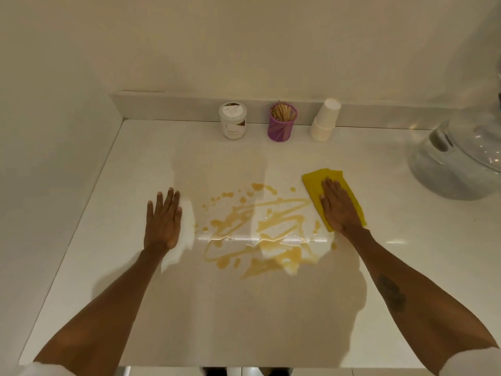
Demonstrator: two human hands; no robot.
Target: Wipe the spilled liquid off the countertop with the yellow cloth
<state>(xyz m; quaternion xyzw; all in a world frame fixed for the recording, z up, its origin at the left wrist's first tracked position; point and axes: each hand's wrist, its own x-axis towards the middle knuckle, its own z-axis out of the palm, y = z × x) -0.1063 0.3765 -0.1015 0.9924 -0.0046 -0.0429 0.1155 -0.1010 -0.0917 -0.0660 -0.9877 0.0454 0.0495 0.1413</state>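
Head view: a person's right hand (339, 206) presses flat, fingers spread, on the yellow cloth (314, 183) at the right edge of the amber spill (260, 229), apparently poised to sweep left across it. The left hand (162, 218) lies open, palm down on the white tabletop (217, 321) just left of the liquid, likely bracing; its grip holds nothing.

The one camera sits on my head. It looks forward and down, close over the white countertop (271, 321) toward the wall.
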